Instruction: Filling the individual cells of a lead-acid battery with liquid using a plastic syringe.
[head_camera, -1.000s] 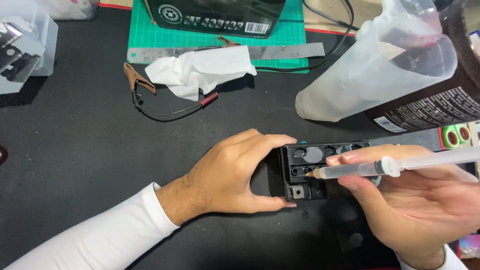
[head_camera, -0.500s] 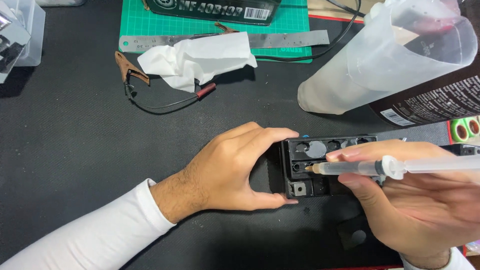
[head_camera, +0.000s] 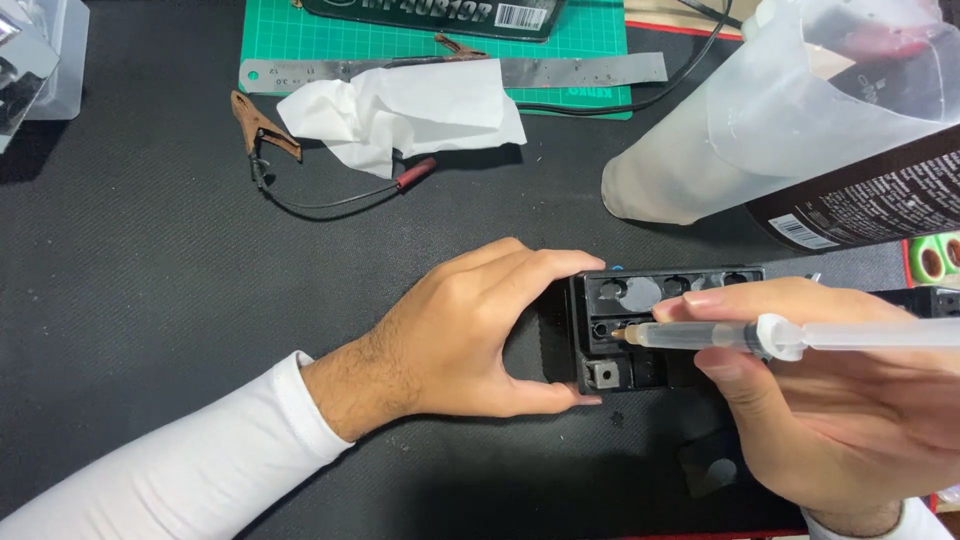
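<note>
A person in white sleeves works over a black mat (head_camera: 150, 300), seen from above. At the centre, slightly toward 3 o'clock, lies a small black battery case (head_camera: 640, 330) with its top open, showing a row of round filler holes.

The left hand (head_camera: 470, 335) cups the case's end at 9 o'clock: fingers curl over the far top edge, the thumb presses along the near bottom edge, so the case is clamped between them.

The right hand (head_camera: 840, 400) comes in from 3 o'clock and pinches a clear plastic syringe (head_camera: 760, 335) between thumb and fingers. The syringe lies nearly level, its tip pointing toward 9 o'clock and resting at one of the openings in the case (whether it is actually inside the hole cannot be told).

Toward 1 o'clock, a translucent plastic jug (head_camera: 760, 120) lies tilted, with a dark labelled bottle (head_camera: 880, 195) just beside it at 2 o'clock.

At 12 o'clock sits a green cutting mat (head_camera: 300, 40) with a steel ruler (head_camera: 580, 70) across it, and a crumpled white tissue (head_camera: 400, 110) overlapping its near edge. Near the tissue, at 11 o'clock, a brown crocodile clip (head_camera: 262, 128) trails a thin black wire (head_camera: 320, 205) ending in a red-sleeved clip.
</note>
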